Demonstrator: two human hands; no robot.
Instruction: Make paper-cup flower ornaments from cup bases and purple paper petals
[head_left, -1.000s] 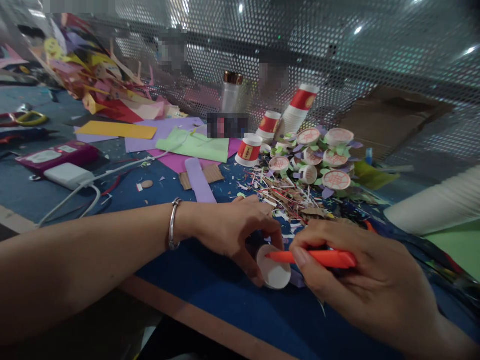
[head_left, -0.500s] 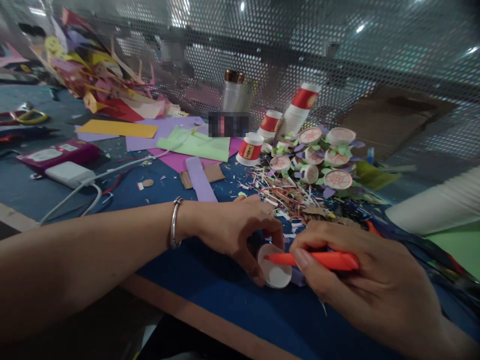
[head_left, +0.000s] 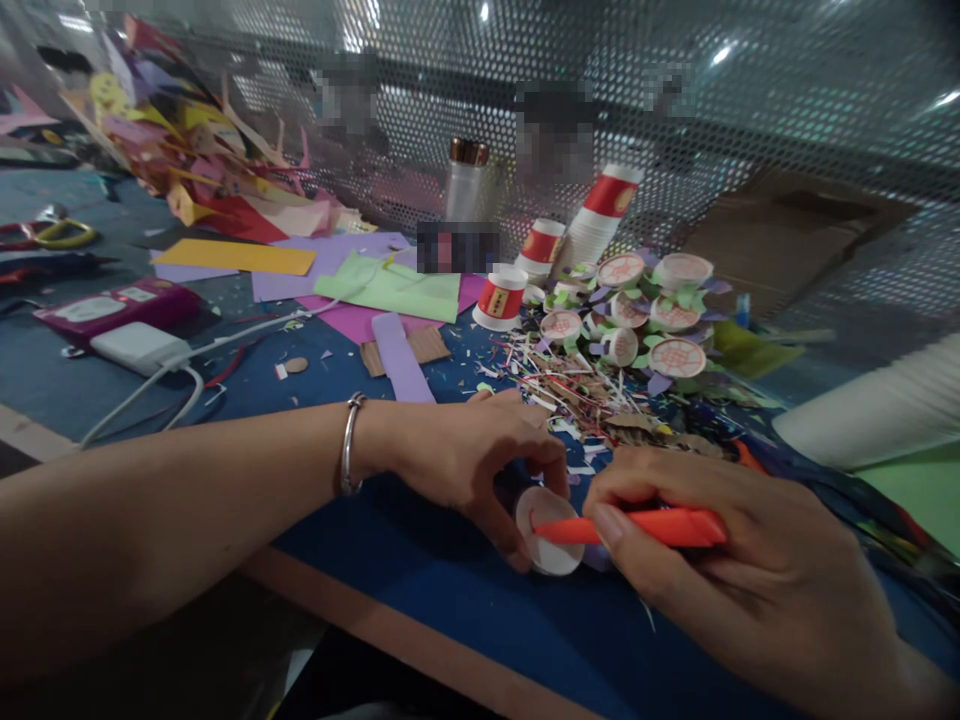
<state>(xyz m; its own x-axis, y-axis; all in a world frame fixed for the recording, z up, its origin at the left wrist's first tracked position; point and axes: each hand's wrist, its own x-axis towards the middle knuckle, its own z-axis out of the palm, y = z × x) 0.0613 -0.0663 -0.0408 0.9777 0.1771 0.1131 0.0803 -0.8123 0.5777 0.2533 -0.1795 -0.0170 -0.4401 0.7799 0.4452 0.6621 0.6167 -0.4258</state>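
My left hand (head_left: 469,460), with a silver bangle at the wrist, pinches a small white paper cup (head_left: 551,535) lying on its side on the blue table, its round base turned toward me. My right hand (head_left: 739,570) is closed round an orange pen (head_left: 637,525) held almost level, its tip resting on the cup's white base. Both hands meet near the table's front edge.
Behind my hands lie paper scraps (head_left: 577,385), several decorated cup bases (head_left: 652,320), red-and-white paper cups (head_left: 501,298) and a leaning cup stack (head_left: 600,215). Coloured paper sheets (head_left: 386,290), a white charger with cable (head_left: 139,348), a purple device (head_left: 112,305) and scissors (head_left: 52,235) lie left. A perforated metal screen stands behind.
The pen tip has slid slightly lower on the cup's base, and my right hand has shifted a little down and right. My left hand holds the cup in the same place.
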